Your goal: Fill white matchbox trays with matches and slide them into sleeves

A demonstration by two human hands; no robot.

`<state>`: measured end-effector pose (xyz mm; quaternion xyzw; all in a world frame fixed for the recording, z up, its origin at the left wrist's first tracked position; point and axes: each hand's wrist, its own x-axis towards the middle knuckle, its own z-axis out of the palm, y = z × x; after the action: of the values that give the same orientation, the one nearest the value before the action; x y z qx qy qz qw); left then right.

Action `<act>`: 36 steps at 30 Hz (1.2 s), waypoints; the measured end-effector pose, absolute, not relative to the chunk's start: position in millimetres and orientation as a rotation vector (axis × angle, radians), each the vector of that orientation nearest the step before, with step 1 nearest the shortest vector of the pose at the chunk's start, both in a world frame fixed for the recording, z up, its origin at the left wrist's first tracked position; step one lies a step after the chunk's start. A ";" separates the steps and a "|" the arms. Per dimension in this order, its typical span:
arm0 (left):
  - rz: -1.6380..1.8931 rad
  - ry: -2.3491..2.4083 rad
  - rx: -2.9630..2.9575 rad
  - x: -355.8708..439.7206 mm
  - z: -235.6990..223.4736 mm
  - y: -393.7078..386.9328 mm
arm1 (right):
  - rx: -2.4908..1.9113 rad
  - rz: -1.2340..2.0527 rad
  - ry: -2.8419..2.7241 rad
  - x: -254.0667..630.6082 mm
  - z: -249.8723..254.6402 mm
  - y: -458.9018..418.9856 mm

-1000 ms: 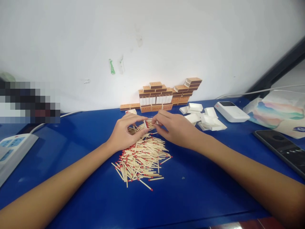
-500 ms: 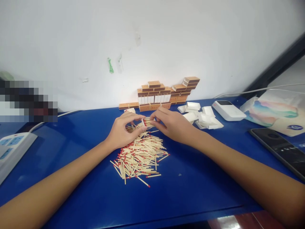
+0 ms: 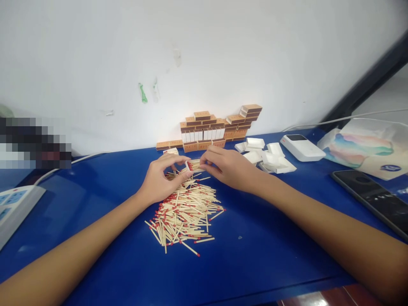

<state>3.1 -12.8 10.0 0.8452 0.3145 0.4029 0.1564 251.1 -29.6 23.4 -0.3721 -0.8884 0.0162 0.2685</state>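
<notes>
From where I stand, the left hand point(image 3: 159, 178) makes a loose C, thumb and fingertips pinching one end of a small white cardboard tray point(image 3: 188, 166) holding red-tipped wooden matches point(image 3: 194, 164), at the far edge of a loose heap of pale matchsticks point(image 3: 188, 208) on the glossy blue tabletop point(image 3: 255, 255). The right hand's point(image 3: 225, 166) bunched fingertips meet its other end; their grip I can't tell. Too hard a squeeze could buckle its walls; a tilt could spill it.
</notes>
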 end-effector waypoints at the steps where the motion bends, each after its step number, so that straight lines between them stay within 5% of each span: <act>1: 1.149 0.880 2.433 3.3 10.0 -13.1 | -0.999 0.047 -2.388 250.8 22.4 -29.4; 36: 1.377 1.202 2.276 -9.8 4.8 2.1 | -1.203 -0.409 -2.379 278.6 22.6 -6.4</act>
<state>-9.8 2.1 4.8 0.7748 0.4094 0.4688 0.1111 278.6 -6.4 22.6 -0.4352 -0.8603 -0.1481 0.2204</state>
